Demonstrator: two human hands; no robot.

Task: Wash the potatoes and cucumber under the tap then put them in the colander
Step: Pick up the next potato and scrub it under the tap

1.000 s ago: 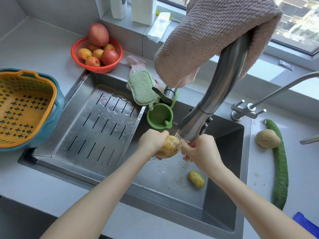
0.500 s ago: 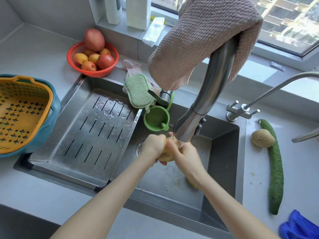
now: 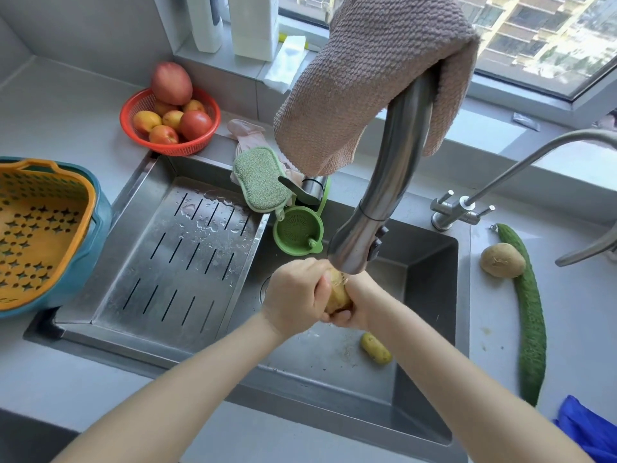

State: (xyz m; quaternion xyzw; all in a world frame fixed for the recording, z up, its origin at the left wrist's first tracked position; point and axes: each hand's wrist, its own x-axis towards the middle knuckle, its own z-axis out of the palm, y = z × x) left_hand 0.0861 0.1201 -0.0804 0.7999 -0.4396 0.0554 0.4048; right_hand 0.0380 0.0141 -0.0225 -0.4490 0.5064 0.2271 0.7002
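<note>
Sink (image 3: 430,262), under the tap (image 3: 354,248): your left hand (image 3: 293,292) and right hand (image 3: 362,302) both curl round one potato (image 3: 338,294), its long axis pointing away from you. Cucumber (image 3: 529,312) lies the same way on the right surface (image 3: 574,329).

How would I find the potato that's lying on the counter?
Start at the steel sink and look at the counter on its right. A long green cucumber lies there, with the potato beside its far end. It is round and brown, unlike the small yellow potato in the sink.
</note>
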